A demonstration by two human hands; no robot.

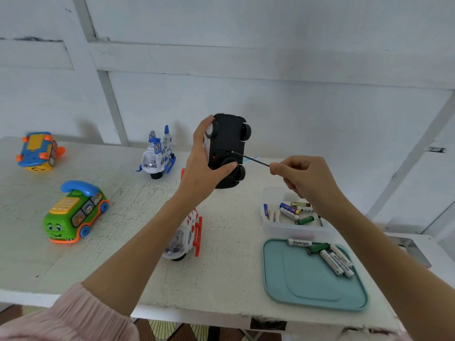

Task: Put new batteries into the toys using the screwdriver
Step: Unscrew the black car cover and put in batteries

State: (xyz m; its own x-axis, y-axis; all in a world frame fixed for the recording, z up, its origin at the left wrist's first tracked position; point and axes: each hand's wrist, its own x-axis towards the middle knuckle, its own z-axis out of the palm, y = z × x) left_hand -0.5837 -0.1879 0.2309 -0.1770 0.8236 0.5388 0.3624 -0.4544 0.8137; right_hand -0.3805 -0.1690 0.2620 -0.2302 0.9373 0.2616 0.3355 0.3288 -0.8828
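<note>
both hands busy — screwdriver (251,158) meets car (229,143)

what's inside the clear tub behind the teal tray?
The clear tub holds a loose pile of batteries: white, blue, green and dark ones. The right hand and forearm cover its far right corner, so an exact count and anything lying there are hidden.

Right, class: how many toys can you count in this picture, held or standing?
5: black car in the left hand; blue-orange toy far left; green phone bus; blue-white plane; red-white plane partly behind the forearm.
</note>
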